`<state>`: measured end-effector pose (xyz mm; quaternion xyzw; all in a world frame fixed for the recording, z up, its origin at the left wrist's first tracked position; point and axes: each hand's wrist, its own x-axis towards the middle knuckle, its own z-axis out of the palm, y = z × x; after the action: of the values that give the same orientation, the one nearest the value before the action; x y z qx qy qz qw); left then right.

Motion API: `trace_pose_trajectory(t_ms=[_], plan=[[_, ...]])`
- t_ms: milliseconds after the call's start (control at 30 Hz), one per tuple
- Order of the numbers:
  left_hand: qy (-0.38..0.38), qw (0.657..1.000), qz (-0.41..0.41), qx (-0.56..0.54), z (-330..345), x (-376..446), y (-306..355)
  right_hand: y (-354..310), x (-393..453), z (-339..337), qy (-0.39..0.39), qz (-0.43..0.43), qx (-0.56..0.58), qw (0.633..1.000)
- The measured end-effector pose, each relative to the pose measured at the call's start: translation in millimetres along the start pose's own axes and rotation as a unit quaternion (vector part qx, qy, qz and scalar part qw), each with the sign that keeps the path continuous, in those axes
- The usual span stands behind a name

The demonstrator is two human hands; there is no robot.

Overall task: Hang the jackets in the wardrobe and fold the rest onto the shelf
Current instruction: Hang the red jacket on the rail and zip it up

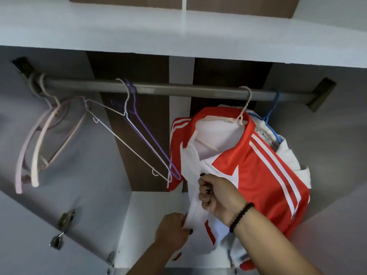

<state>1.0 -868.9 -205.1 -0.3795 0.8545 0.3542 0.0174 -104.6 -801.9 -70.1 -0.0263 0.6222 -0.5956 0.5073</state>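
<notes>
Our red and white jacket (258, 171) hangs on a pale hanger (243, 108) from the rail (178, 89); tugging its front could slide it off. Our right hand (220, 197) pinches the white front edge, our left hand (170, 229) grips it just below, fingers (204, 195) curled into cloth.

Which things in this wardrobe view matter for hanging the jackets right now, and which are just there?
In the job:
red and white jacket on the beige hanger
rail
left hand and right hand, both pinching the jacket's white front
white garment on the blue hanger

Just there:
empty hangers
door hinges
top shelf
</notes>
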Motion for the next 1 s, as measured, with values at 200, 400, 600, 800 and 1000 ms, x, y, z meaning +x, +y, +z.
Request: trace_pose_trajectory(t_ms=[200, 400, 600, 800, 1000], plan=[[0.13, 0.975, 0.151, -0.103, -35, 34, 40, -11, 1, 2, -0.003, -0.058, -0.062, 0.996], [0.065, 0.98, 0.182, 0.04, -59, 76, 41, -25, 14, 4, 0.053, -0.135, -0.018, 0.989], [0.002, 0.986, 0.161, 0.042, -47, 97, 17, -22, 30, 8, 0.06, -0.104, 0.037, 0.992], [-0.096, 0.969, 0.22, 0.064, -66, 114, -2, -4, 46, 8, 0.066, -0.006, 0.011, 0.998], [-0.063, 0.968, 0.242, -0.005, -76, 121, 11, -2, 48, -12, 0.095, 0.011, 0.007, 0.995]])
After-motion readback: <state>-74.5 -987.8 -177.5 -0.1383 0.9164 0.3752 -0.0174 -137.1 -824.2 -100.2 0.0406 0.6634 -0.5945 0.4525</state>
